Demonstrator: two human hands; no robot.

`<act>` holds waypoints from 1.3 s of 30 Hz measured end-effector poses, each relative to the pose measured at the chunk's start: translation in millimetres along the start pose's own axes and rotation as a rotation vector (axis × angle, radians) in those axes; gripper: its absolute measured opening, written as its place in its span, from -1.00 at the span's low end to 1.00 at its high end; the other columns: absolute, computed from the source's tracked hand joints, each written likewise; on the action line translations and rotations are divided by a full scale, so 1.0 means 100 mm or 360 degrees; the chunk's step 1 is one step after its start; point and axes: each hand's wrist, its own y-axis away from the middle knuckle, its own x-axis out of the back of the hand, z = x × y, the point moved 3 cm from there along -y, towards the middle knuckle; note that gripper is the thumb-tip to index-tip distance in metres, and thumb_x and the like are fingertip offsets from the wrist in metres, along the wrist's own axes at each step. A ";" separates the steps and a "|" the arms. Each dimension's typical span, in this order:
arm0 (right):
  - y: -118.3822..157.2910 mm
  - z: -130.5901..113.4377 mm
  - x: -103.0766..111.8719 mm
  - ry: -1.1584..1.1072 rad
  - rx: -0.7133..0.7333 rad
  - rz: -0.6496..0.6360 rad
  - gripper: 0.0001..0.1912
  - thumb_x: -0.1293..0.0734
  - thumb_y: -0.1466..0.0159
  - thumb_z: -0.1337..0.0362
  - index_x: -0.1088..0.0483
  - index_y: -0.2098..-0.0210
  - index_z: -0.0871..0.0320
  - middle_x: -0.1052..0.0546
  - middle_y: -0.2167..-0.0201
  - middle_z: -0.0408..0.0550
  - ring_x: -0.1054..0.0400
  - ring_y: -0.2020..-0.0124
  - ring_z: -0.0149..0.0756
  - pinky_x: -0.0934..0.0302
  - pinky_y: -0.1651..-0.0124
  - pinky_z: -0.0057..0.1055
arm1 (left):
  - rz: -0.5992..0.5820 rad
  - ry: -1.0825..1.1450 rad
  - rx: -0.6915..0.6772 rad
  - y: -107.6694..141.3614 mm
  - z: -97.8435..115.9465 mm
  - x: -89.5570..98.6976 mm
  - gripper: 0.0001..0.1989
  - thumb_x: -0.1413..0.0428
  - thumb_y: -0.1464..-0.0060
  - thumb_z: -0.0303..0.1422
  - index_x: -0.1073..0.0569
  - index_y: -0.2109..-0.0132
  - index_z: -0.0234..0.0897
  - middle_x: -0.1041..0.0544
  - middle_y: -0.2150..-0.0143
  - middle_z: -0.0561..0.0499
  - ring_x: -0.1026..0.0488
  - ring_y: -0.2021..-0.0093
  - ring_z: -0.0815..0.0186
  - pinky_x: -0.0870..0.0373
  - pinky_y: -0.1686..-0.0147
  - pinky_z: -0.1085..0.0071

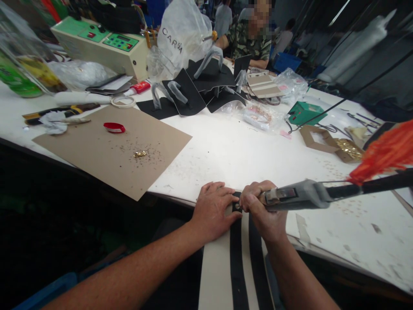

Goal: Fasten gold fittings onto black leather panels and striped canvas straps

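A light board (pixel 215 275) with two black strips (pixel 238 258) lies at the table's near edge and reaches down toward me. My left hand (pixel 215 211) rests flat on its upper left, fingers spread, the fingertips beside a small metal piece (pixel 238 206) on the left strip. My right hand (pixel 266 211) is closed around a grey powered hand tool (pixel 297 196), whose tip end is hidden by the fingers near the metal piece. An orange-red tuft (pixel 383 150) is tied at the tool's rear, where a black hose or rod runs off to the right.
Left on the white table (pixel 226 150) lies a brown sheet (pixel 97 150) with gold pieces (pixel 140 153) and a red ring (pixel 114 127). Black panels (pixel 183 92) stand behind. Right are a green box (pixel 306 114) and a carton (pixel 319 138). A person (pixel 251 38) sits opposite.
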 end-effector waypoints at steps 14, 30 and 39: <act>0.00 0.05 0.02 -0.0107 0.0026 -0.0070 -0.85 -0.32 -0.41 0.42 -0.27 0.30 0.17 -0.37 0.47 -0.17 -0.31 0.44 -0.42 -0.23 0.32 -0.39 | 0.0000 -0.0031 0.0015 0.01 0.01 -0.01 -0.72 -0.29 -0.15 -0.15 -0.60 -0.01 -0.01 -0.57 -0.14 0.24 -0.30 -0.30 0.14 -0.07 -0.33 0.04; -0.10 0.14 -0.10 0.0192 -0.0338 0.0289 -0.57 -0.43 -0.16 -0.01 -0.21 0.46 0.17 -0.31 0.54 -0.16 -0.19 0.49 -0.41 -0.22 0.40 -0.46 | -0.0022 -0.0129 0.0022 -0.03 -0.07 0.03 -0.54 -0.33 0.00 -0.39 -0.58 -0.07 0.04 -0.58 -0.14 0.13 -0.35 -0.27 0.01 -0.16 -0.31 -0.05; -0.09 -0.43 0.05 0.0088 -0.0288 0.0511 -0.49 -0.46 -0.14 -0.20 -0.39 0.35 0.15 -0.42 0.49 -0.11 -0.27 0.48 -0.31 -0.29 0.36 -0.35 | -0.0229 -0.0224 0.0063 -0.10 -0.21 0.04 -0.62 -0.31 0.04 -0.27 -0.66 0.00 -0.04 -0.55 -0.22 0.04 -0.31 -0.35 -0.07 -0.12 -0.39 -0.03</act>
